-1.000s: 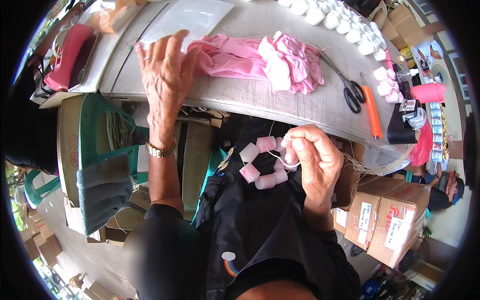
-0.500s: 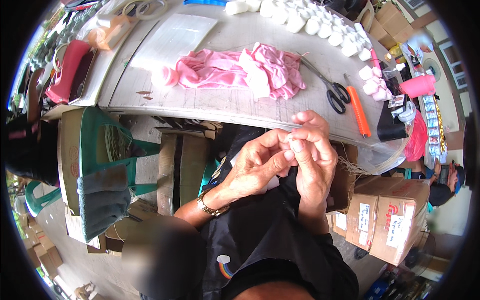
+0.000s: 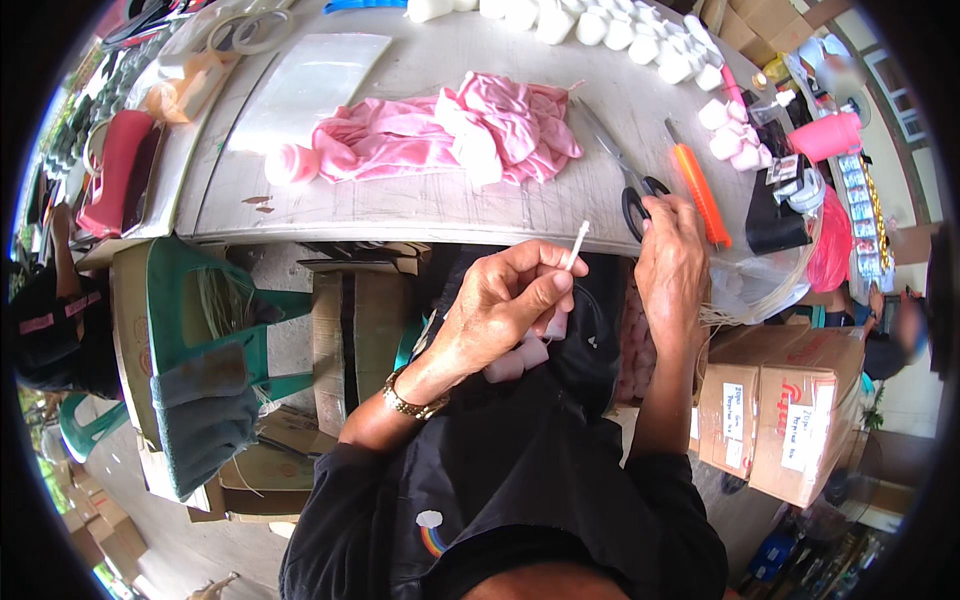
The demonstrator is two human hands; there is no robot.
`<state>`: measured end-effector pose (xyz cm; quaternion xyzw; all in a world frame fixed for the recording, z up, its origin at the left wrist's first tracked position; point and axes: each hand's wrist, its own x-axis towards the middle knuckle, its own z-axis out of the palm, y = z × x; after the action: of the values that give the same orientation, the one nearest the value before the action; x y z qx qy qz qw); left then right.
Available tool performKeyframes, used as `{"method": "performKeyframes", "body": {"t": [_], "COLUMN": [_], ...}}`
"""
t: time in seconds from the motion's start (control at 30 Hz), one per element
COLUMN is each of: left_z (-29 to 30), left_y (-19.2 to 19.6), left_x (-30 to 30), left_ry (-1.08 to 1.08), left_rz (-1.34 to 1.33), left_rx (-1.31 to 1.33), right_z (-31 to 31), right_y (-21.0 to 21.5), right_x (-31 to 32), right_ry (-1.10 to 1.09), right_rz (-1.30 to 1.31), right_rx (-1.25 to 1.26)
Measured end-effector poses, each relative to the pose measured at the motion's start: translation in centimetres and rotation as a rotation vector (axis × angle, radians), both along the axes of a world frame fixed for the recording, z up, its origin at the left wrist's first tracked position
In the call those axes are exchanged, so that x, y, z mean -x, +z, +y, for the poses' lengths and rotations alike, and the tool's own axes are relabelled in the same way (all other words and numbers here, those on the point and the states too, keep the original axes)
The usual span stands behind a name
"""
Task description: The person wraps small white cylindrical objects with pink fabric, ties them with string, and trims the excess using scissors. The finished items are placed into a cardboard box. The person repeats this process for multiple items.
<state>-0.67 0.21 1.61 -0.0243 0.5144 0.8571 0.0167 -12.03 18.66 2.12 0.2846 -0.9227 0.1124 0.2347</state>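
My left hand [image 3: 520,292] pinches a thin white stick [image 3: 577,247] between thumb and fingers, its narrow tip pointing up past the table's front edge. Below that hand, small pale pink cylinders [image 3: 517,362] rest by my lap, partly covered by the fingers. At the table edge, my right hand [image 3: 672,255] has its curled fingers on the black handles of the scissors [image 3: 631,212], whose blades point away to the left. Part of the grip is hidden behind the fingers. An orange cutter knife [image 3: 702,195] lies just right of the scissors.
A crumpled pink cloth [image 3: 450,130] and a pink round piece [image 3: 291,164] lie on the table [image 3: 330,210]. Rows of white cup-like pieces [image 3: 620,35] line the back. Cardboard boxes [image 3: 775,410] stand to the right, a green stool [image 3: 190,310] to the left.
My hands were together at the fingertips; now they are apart. The right hand has moved out to the scissors, while the left keeps the white stick, which now shows plainly.
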Motion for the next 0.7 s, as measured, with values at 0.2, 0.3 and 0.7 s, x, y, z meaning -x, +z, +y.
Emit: {"method": "performKeyframes", "body": {"t": [0.2, 0.3, 0.7], "left_z": [0.7, 1.4, 8.0], "left_y": [0.9, 1.9, 2.4], "left_x": [0.3, 0.3, 4.7], "left_ry": [-0.021, -0.032, -0.341], "left_rz": [-0.032, -0.094, 0.207], "left_rx": [0.242, 0.289, 0.505], "right_z": [0.4, 0.6, 9.6], "right_y": [1.9, 0.9, -0.6], "right_x": [-3.0, -3.4, -7.2], "right_ry": [-0.133, -0.209, 0.082], "right_rz": [-0.065, 0.071, -0.809], "right_rx": [-0.202, -0.283, 1.203]}}
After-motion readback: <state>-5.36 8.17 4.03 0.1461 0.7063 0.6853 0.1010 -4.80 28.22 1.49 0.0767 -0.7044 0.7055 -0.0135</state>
